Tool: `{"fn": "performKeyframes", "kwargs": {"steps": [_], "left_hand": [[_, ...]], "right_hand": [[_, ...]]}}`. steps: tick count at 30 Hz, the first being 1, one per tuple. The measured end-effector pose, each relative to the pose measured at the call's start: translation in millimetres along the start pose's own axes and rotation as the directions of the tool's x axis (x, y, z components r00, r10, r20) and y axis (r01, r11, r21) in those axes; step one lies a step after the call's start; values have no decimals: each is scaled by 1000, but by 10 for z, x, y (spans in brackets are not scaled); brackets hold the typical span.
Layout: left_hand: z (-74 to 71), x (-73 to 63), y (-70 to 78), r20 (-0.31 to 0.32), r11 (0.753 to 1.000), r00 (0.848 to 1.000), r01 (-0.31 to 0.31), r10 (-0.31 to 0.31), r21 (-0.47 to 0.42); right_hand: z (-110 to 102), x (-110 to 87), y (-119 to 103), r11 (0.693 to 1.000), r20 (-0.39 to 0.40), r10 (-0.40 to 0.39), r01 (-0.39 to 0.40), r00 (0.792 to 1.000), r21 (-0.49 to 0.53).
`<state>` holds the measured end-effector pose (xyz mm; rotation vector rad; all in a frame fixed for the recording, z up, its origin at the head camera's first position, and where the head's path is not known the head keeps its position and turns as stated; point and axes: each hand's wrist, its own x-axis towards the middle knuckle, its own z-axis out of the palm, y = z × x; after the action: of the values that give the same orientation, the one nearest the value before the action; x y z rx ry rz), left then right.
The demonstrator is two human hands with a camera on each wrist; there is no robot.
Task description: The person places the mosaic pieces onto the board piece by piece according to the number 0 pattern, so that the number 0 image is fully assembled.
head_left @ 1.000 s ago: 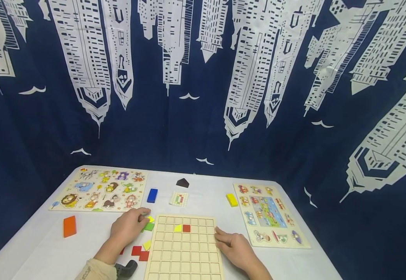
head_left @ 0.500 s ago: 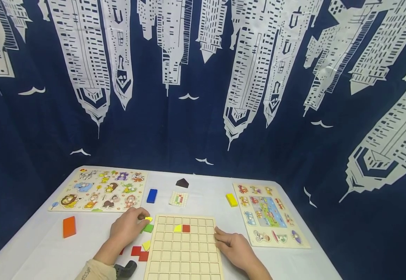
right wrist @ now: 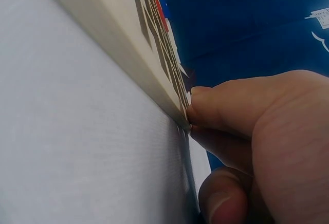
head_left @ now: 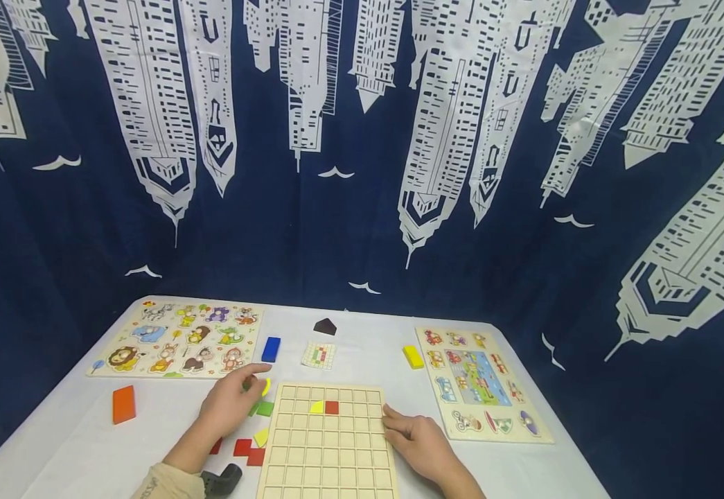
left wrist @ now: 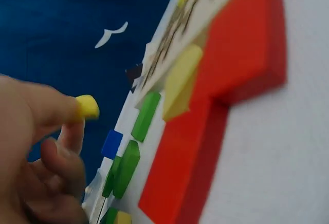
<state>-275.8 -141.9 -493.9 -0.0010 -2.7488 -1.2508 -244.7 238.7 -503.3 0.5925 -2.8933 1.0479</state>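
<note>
I find the left hand [head_left: 229, 403] left of the grid board [head_left: 327, 455], fingers pinching a yellow piece [left wrist: 89, 107]. The right hand [head_left: 420, 443] touches its right edge; whether gripping, I cannot tell.

Light is even; wrist views look soft.

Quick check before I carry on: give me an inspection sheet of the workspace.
Surface: white table.
Job's things: gridded board holding a yellow quarter-circle and red square; left of it, loose red pieces, green pieces and a pale-yellow piece; pattern card beyond.
Clutter: blue block, orange block, yellow block, dark five-sided piece, animal puzzle, vehicle puzzle.
Grippers: left hand pinches a yellow piece; right hand touches the board's right edge.
Cables: nothing seen.
Surroundings: navy cloth with white upside-down buildings.
</note>
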Motion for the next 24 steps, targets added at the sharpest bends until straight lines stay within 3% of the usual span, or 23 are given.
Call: {"fn": "performKeyframes", "kwargs": {"steps": [4,9,16,24], "left_hand": [[-6,-6,22,36,992,999,12,-7,-129],[8,-7,37,36,979,999,11,-3,-205],[90,-10,184,33,980,999,2,5,-198],[360,36,612,99,993,990,-92,99,-77]], "right_hand": [[1,-5,-5,1000,0,7,-7,1000,-1],[5,-4,-4,1000,-1,9,-9,1000,-3],[-1,-2,9,1000,1,5,-5,1000,-2],[-14,-2,18,1000,19,5,-4,1000,-7]]}}
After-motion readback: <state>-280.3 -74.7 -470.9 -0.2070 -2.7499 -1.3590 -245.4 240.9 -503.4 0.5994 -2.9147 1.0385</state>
